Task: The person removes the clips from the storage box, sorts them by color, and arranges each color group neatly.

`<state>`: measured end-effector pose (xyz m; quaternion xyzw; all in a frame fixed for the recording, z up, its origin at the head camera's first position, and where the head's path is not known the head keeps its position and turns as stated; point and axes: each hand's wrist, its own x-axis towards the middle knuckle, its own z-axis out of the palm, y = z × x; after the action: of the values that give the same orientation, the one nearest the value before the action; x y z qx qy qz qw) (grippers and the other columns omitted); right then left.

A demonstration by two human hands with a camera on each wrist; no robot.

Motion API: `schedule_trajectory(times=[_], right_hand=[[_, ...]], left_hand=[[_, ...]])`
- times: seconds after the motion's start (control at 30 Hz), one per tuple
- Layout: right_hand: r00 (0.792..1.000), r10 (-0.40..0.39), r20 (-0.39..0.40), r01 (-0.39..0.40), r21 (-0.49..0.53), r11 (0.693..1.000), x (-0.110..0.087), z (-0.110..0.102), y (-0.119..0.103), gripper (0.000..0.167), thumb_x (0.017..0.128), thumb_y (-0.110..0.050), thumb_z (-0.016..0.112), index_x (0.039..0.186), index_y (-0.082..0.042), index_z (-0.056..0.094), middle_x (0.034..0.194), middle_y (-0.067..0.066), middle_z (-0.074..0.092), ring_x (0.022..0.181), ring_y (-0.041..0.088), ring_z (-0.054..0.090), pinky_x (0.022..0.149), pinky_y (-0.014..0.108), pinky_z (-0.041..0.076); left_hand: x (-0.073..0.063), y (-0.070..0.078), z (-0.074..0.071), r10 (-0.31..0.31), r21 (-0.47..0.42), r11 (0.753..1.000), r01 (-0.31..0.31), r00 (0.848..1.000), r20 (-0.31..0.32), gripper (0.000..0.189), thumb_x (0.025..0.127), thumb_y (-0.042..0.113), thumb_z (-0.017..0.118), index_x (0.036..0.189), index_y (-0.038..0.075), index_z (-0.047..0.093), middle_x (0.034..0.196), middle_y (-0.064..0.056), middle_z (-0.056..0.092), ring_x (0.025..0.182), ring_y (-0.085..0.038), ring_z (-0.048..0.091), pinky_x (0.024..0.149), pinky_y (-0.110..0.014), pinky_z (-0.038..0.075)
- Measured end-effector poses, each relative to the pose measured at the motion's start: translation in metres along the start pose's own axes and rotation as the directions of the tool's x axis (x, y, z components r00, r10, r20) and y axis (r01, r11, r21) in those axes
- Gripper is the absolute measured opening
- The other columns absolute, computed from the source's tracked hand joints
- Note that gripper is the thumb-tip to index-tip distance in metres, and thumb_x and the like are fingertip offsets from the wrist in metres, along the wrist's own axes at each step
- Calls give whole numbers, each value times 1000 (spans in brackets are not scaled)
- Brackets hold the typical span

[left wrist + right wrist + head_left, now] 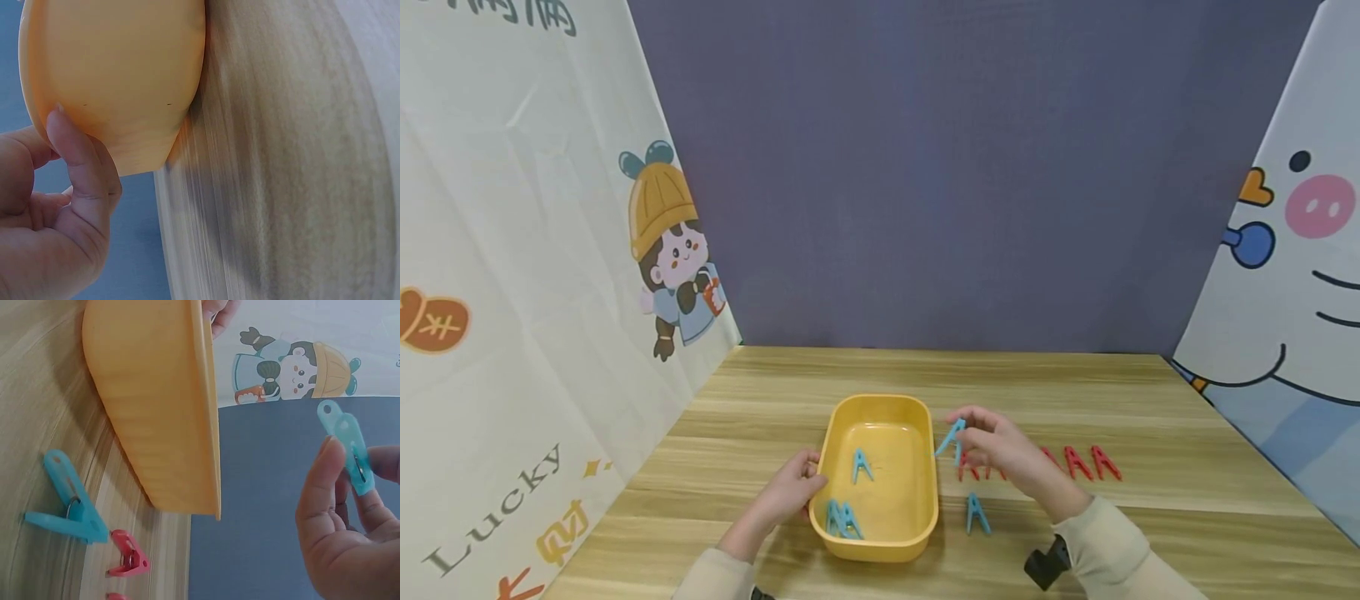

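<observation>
My left hand [792, 487] grips the left rim of a yellow plastic basin [880, 552], thumb and fingers on either side of the edge in the left wrist view. Inside the basin lie three blue clothespins, one near the middle [861, 465] and two close together at the front left. Just past the basin's right rim, my right hand [1000, 446] pinches a blue clothespin [351, 447] above the table. Another blue clothespin [977, 512] lies on the table to the right of the basin.
Several red clothespins [1105, 462] lie in a row on the wooden table [737, 417] to the right, partly hidden by my right hand and forearm. A dark blue panel [925, 167] stands behind the table, with printed sheets at left and right.
</observation>
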<state>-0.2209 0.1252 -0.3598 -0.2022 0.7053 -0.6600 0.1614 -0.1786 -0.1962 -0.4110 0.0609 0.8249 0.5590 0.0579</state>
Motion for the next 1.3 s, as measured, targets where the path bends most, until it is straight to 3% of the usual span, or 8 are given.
schedule_trajectory(times=[0.4,0.67,0.87,1.07,1.3], right_hand=[[1000,19,0,-19,6,1000,-5,-7,1,27,93,-12,49,117,1,49,84,11,52,59,17,45,52,28,43],[1000,1,-7,-1,-44,999,-6,-13,4,35,92,-16,55,121,3,47,88,15,48,61,17,49,56,33,50],[999,5,-43,-9,-72,997,-10,-20,9,47,89,-17,61,127,4,42,98,16,46,73,22,53,63,39,52],[998,25,-58,-31,-103,994,-15,-29,12,48,89,-17,60,128,4,41,103,15,47,87,29,53,69,38,51],[998,36,-43,-41,-98,994,-17,-38,18,48,89,-19,61,127,3,42,102,16,50,88,32,54,73,45,51]], left_hand=[[-1,0,0,6,1,1000,-6,1000,-1,31,90,4,48,116,-10,41,82,-9,44,55,-16,50,45,-31,47],[-1,0,0,3,-6,1000,-3,1000,-4,31,90,4,49,117,-10,41,82,-9,43,55,-15,50,45,-30,47],[-2,0,0,3,-2,1000,-3,1000,-5,32,91,5,49,118,-10,40,82,-10,44,56,-17,50,45,-34,48],[-2,1,0,7,3,1000,-7,1000,1,32,91,6,48,118,-10,40,82,-10,45,55,-17,50,46,-36,48],[-2,2,-1,14,-4,1000,-14,1000,11,33,92,6,47,119,-10,39,82,-11,47,55,-18,51,45,-35,48]])
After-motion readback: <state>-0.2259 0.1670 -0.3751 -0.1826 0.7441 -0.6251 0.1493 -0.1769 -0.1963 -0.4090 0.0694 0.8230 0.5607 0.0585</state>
